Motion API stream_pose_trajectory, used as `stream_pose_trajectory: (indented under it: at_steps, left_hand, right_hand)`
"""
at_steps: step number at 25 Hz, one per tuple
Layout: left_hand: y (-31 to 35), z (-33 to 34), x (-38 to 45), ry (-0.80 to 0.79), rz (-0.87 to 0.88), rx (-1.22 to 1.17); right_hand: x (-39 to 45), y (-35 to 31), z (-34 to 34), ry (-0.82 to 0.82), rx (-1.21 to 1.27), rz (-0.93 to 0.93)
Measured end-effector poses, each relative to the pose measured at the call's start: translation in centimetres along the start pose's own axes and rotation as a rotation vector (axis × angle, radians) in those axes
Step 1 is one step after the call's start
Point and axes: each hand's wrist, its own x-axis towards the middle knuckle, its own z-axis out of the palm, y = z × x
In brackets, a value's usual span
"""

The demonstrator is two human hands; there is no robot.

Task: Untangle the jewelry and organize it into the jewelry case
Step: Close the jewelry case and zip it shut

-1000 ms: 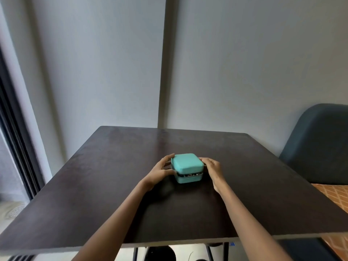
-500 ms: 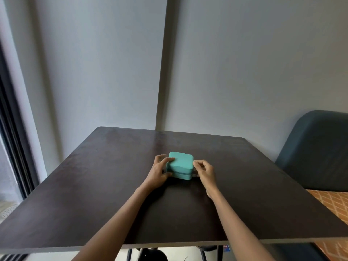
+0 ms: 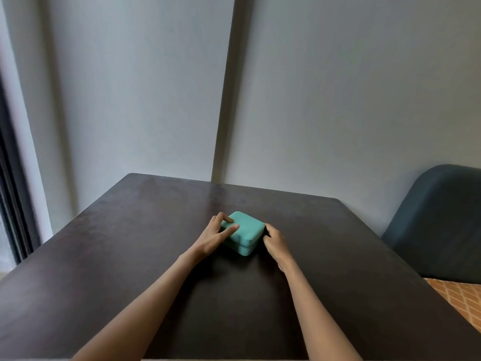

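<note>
A teal jewelry case (image 3: 247, 231) lies shut on the dark table (image 3: 130, 256), turned so one corner points at me. My left hand (image 3: 214, 234) holds its left side, thumb laid across the lid and a finger curled round the far corner. My right hand (image 3: 274, 241) has its fingers curled against the case's right edge at the seam. What they pinch there is hidden. No loose jewelry shows anywhere.
A dark blue chair back (image 3: 437, 225) stands by the table's right edge, with an orange patterned seat (image 3: 458, 300) below it. A grey wall runs behind the table, and a dark window frame (image 3: 10, 178) is at the far left.
The case's lid, slightly ajar a second ago, is now down. The case has turned corner-first towards me. My left thumb moved onto the lid.
</note>
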Motion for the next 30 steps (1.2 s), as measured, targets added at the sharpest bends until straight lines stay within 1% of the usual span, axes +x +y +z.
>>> stream_pose_trajectory:
  at_steps: [2, 4, 6, 7, 8, 9, 10, 11, 12, 13, 14, 16, 18, 19, 21, 22, 23, 26, 28, 30]
  left_hand:
    - [-0.2, 0.2, 0.2, -0.011, 0.022, 0.084]
    - [-0.4, 0.2, 0.5, 0.013, 0.031, 0.113]
    - [-0.5, 0.2, 0.5, 0.048, 0.028, 0.098]
    - [-0.6, 0.3, 0.5, 0.069, 0.021, 0.099]
    - [-0.7, 0.4, 0.5, 0.088, 0.019, 0.109]
    - [-0.7, 0.5, 0.5, 0.101, 0.027, 0.125]
    - [-0.7, 0.6, 0.5, 0.112, 0.039, 0.140]
    - [-0.4, 0.5, 0.4, 0.130, 0.044, 0.135]
    - [-0.3, 0.3, 0.4, 0.157, 0.033, 0.097]
    - [-0.1, 0.2, 0.2, 0.184, 0.008, 0.025]
    - [0.0, 0.0, 0.1, 0.204, -0.022, -0.070]
    - [-0.1, -0.2, -0.2, 0.179, -0.058, -0.230]
    - [-0.7, -0.3, -0.2, 0.132, -0.042, -0.259]
    - [-1.0, -0.3, -0.2, 0.145, -0.035, -0.232]
    - [-1.3, -0.5, 0.3, 0.246, -0.037, -0.163]
    - [-1.4, -0.6, 0.7, 0.262, -0.035, -0.123]
    - [-1.5, -0.6, 1.1, 0.228, -0.035, -0.052]
    - [-1.6, -0.3, 2.5, 0.034, -0.057, 0.293]
    - [-1.4, 0.0, 3.3, -0.013, -0.053, 0.335]
    - [-1.6, -0.1, 4.1, 0.029, -0.028, 0.328]
  right_hand:
    - [0.0, 0.5, 0.0, 0.006, 0.069, -0.025]
    - [-0.2, 0.8, 0.2, 0.084, 0.179, -0.042]
    - [-0.7, 0.4, 0.1, 0.188, 0.275, -0.019]
    - [-1.2, -0.1, 0.0, 0.188, 0.297, -0.011]
    - [-1.8, -0.5, 0.0, 0.147, 0.319, -0.011]
    - [-2.6, -0.7, 0.0, 0.084, 0.272, -0.041]
    - [-3.3, -1.0, 0.0, 0.028, 0.145, -0.103]
    - [-3.9, -1.2, 0.1, -0.007, -0.040, -0.168]
    - [-4.3, -1.2, 0.3, -0.008, -0.209, -0.236]
    - [-4.2, -1.0, 0.5, 0.017, -0.307, -0.283]
    - [-4.0, -0.9, 0.5, 0.046, -0.322, -0.307]
    - [-3.4, -0.6, 0.2, 0.094, -0.231, -0.290]
    - [-2.9, -0.2, -0.3, 0.112, -0.174, -0.270]
    - [-2.7, 0.0, -0.5, 0.112, -0.176, -0.268]
    - [-2.2, 0.2, -1.0, 0.090, -0.180, -0.273]
    - [-1.9, 0.2, -1.2, 0.075, -0.174, -0.269]
    - [-1.6, 0.2, -1.5, 0.059, -0.152, -0.258]
    - [-0.4, 0.7, -1.9, 0.036, -0.122, -0.236]
    - [0.7, 1.2, -1.9, 0.066, -0.141, -0.237]
    - [1.6, 1.3, -1.8, 0.125, -0.147, -0.219]
